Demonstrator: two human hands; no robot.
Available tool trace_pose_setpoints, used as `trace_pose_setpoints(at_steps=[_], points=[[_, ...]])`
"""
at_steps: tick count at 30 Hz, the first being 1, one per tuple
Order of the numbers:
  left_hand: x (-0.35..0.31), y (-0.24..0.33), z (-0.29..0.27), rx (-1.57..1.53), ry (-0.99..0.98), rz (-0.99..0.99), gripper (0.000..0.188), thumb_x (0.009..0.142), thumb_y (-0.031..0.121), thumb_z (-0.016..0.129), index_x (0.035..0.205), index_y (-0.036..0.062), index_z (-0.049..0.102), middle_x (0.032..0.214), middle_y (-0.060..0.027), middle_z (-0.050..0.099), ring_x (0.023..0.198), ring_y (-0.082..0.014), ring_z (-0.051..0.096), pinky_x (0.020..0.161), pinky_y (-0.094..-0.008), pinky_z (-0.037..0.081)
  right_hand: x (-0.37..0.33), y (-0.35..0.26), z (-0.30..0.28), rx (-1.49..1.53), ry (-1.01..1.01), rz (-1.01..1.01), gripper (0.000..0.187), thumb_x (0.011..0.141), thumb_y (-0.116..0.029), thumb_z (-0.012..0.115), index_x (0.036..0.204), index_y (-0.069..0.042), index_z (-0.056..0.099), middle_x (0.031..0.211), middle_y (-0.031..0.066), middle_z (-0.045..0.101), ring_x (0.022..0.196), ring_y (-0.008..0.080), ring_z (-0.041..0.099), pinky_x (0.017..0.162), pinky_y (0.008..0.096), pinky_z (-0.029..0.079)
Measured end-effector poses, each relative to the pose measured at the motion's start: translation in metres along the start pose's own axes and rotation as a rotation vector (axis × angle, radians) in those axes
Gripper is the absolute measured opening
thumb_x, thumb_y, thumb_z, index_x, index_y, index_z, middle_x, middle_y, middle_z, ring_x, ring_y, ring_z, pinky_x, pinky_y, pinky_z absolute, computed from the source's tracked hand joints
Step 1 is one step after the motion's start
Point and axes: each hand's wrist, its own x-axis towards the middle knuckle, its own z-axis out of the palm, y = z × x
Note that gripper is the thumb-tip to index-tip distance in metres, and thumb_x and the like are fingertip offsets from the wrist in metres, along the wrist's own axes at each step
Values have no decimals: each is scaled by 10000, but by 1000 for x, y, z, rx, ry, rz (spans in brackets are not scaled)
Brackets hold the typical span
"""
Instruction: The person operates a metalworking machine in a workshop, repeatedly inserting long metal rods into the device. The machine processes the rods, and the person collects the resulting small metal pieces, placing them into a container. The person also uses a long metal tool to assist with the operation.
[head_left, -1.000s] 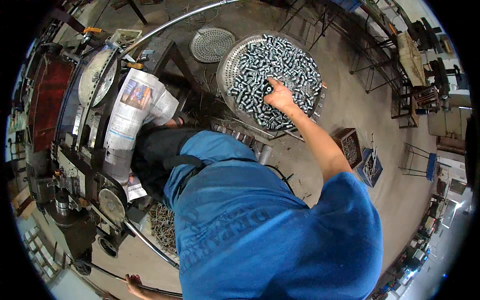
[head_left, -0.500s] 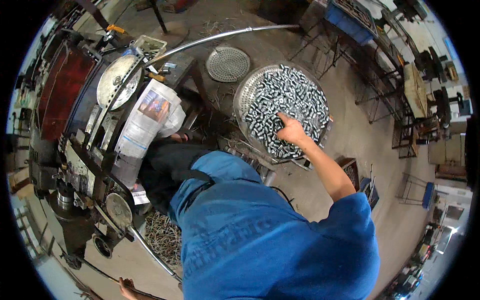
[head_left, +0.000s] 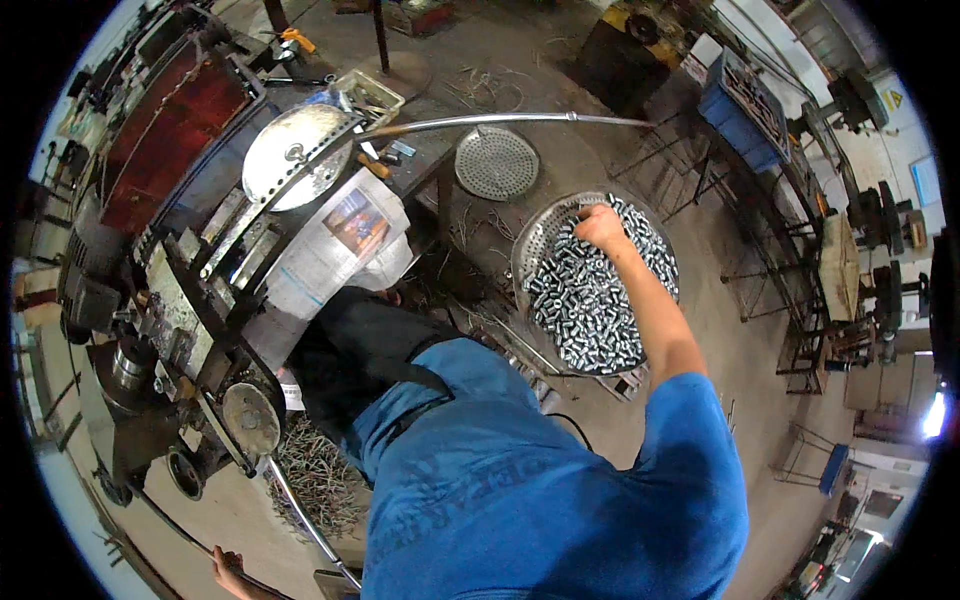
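Note:
My right hand (head_left: 600, 228) is over the far part of a round perforated metal pan (head_left: 530, 240) heaped with small shiny metal sleeves (head_left: 590, 320). Its fingers are curled, and whatever they may hold is hidden. At the lower left, my left hand (head_left: 228, 572) is wrapped round a thin dark bar (head_left: 180, 527) that runs up to the machine (head_left: 130, 400). On the machine, next to my legs, lies a printed newspaper sheet (head_left: 325, 250). Beyond it is a pale round metal disc (head_left: 295, 155).
A long shiny pipe (head_left: 480, 121) stretches from the machine across the far side. A second perforated round lid (head_left: 497, 163) lies on the floor. Tangled metal scrap (head_left: 315, 480) is heaped beside the machine. A blue crate (head_left: 745, 110) stands on a rack at the far right.
My right hand has moved from the middle of the sleeves to the far part of the pan, its fingers now curled. My left hand stays on the bar. The view has shifted.

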Motion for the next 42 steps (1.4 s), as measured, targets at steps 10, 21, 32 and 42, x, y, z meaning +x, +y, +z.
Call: trace_pose_setpoints(at_steps=[10,21,32,42], points=[[-27,1,-12,339,2,76,296,814,197,665,1012,6,554,634,-49,516,516,-165,501,479,-355,425,6,-37,-4,-48,7,-51,282,611,-210,623,830,-45,690,888,168,660,890,300,630,793,365,496],[-208,201,213,-109,-791,546,259,906,177,538,1032,-42,594,775,-78,650,706,-133,626,664,-266,499,-151,-394,-62,915,-365,-1402,421,581,-94,581,986,-19,669,1135,165,551,1029,268,557,887,324,435],[-226,173,237,-385,-1031,389,369,916,320,538,776,-11,619,623,-33,586,565,-92,553,514,-232,431,-227,-472,-67,810,-175,-1720,409,535,-46,555,929,3,656,1054,184,586,923,298,608,811,350,492],[-213,180,205,-64,-864,522,429,908,362,530,716,-8,633,548,-27,553,550,-72,522,500,-255,413,-234,-508,-80,570,-299,-1962,390,530,-68,621,916,-27,650,984,171,589,829,336,573,720,386,493]])
